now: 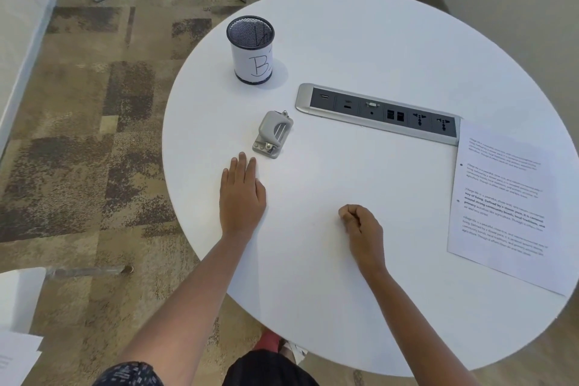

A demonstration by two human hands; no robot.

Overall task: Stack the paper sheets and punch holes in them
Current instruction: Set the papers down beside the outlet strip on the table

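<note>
**Both hands resting on the table, nothing held**

I see the left hand (pixel 241 194) lying flat, palm down, on the white round table (pixel 360 50), near its left edge. The fingers are straight, held side by side and pointing away from the body; the thumb is tucked along the inner side. The left forearm runs up diagonally from the bottom of the view, bare to a dark patterned sleeve (pixel 131 374). This hand grips nothing.

The right hand (pixel 363 227) sits nearer the table's middle, curled into a loose fist, knuckles turned left and up. The fingers are folded against the palm; I can see no object inside them. The right forearm crosses the near rim of the table from the lower right.

The hole punch (pixel 273 134), small and grey metal, lies on the table just beyond the left fingertips, close but not touching. It is well apart from the right hand.

The paper sheets (pixel 504 207), printed with text, lie flat at the right edge of the table; their upper left corner overlaps the end of the recessed socket strip (pixel 379 111). I cannot tell how many sheets are there.

A mesh pen cup (pixel 251 50) with a paper label marked "B" stands upright beyond the punch.
</note>
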